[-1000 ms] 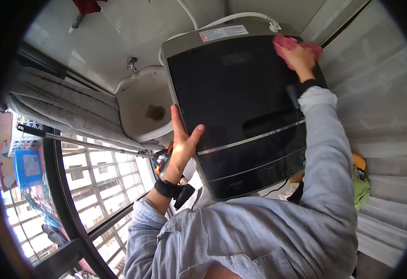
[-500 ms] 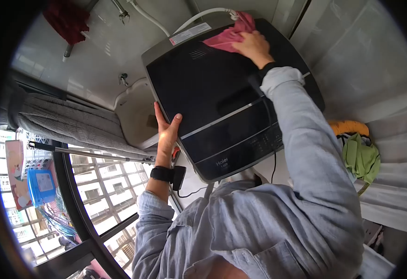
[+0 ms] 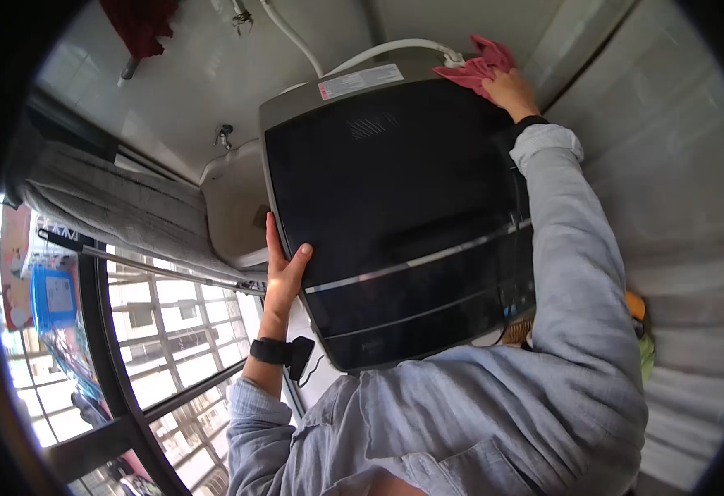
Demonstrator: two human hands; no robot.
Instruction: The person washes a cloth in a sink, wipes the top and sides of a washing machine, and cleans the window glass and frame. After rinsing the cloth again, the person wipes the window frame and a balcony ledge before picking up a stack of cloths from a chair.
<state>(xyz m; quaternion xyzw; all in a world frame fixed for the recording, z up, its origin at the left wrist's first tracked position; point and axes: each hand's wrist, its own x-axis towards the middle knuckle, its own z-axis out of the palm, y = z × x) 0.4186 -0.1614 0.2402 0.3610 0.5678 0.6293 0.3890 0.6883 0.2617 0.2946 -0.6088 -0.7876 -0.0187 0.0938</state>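
A washing machine with a dark glossy lid [image 3: 395, 182] fills the middle of the view. At its back right corner my right hand [image 3: 511, 89] grips a pink-red cloth [image 3: 479, 69], pressed near the white hose fitting. The fingertips are partly hidden in the cloth. My left hand [image 3: 286, 269] rests against the machine's left edge, thumb on the lid and fingers spread along the side, holding nothing. A label [image 3: 362, 81] is stuck on the rear rim.
A sink [image 3: 238, 207] with a tap [image 3: 224, 136] stands left of the machine. Grey towels [image 3: 122, 207] hang at the left, above a pole [image 3: 163, 269] and a barred window. A white hose [image 3: 378, 46] curves behind the machine. A dark red cloth [image 3: 140, 23] hangs at the upper left.
My right hand has moved the cloth right, to the machine's back right corner. The camera view has shifted, and more of the rear rim shows. My left hand remains at the left edge.
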